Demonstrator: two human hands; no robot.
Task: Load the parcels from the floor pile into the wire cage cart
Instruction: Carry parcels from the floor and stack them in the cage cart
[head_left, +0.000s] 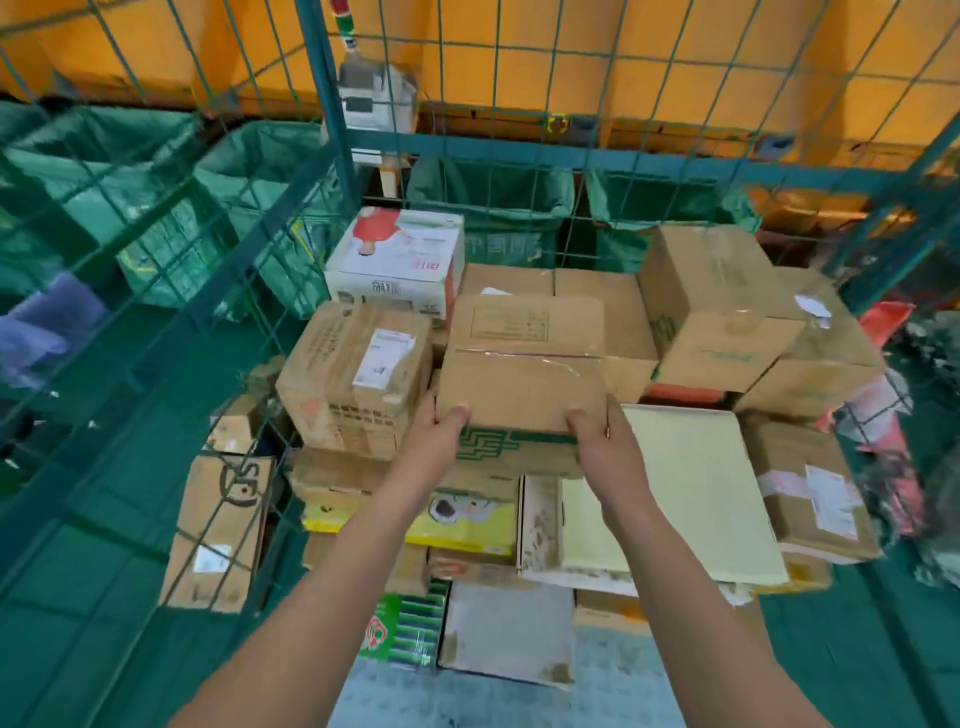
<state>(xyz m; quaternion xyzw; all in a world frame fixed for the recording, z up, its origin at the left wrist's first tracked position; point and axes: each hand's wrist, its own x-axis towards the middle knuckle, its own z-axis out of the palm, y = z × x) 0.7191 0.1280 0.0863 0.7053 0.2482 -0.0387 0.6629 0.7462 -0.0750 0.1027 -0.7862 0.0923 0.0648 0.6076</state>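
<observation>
- Left hand (441, 436) grips the near left corner of a brown box (522, 364), thumb on top, fingers hidden underneath.
- Right hand (602, 436) grips the near right corner the same way; both hands clamped on that one box.
- The box sits level, in the middle of the stack, over a green-printed carton (498, 447); can't tell if it is resting there or held just above.
- It is inside the wire cart (332, 98), green mesh on the left, back and right.
- Progress, my guess: well along. Parcels cover the cart bed in several layers, and this box looks about to be set down.
- What's left: unknown, the floor pile isn't in view.
- Count, roughly: about fifteen parcels visible in the cart, mostly brown cartons.
- One white box with red print (397, 260) at the back left.
- One pale yellow flat parcel (696, 488) just right of the hands.
- One green-striped box (410, 623) near the front.
- Two hands, one box held.
</observation>
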